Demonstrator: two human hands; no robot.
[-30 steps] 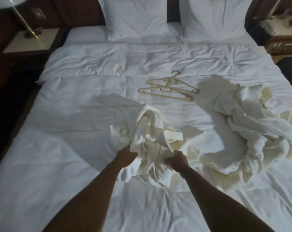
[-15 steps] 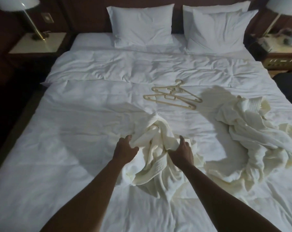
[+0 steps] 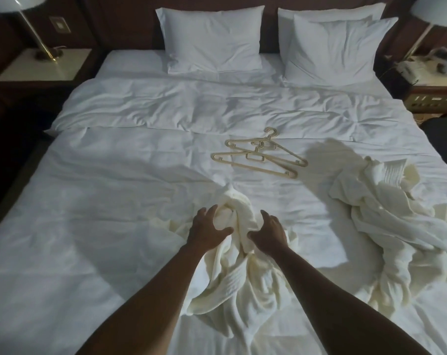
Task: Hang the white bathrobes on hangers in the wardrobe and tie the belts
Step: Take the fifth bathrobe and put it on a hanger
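A crumpled white bathrobe lies bunched on the bed in front of me. My left hand and my right hand flank its upper bunch, fingers spread and thumbs turned inward, touching the cloth on either side without closing round it. Two beige plastic hangers lie overlapped on the duvet beyond the robe, apart from both hands. A second white bathrobe sprawls in a heap at the right side of the bed. I see no belt apart from the folds, and no wardrobe.
The white duvet covers a wide bed with two pillows at the headboard. Nightstands with lamps stand at the left and right. A dark object sits off the bed's right edge.
Both hands let go of the robe's lower folds and moved forward to its upper bunch, fingers spreading. The robe sank flatter onto the bed. The camera tilted up a little.
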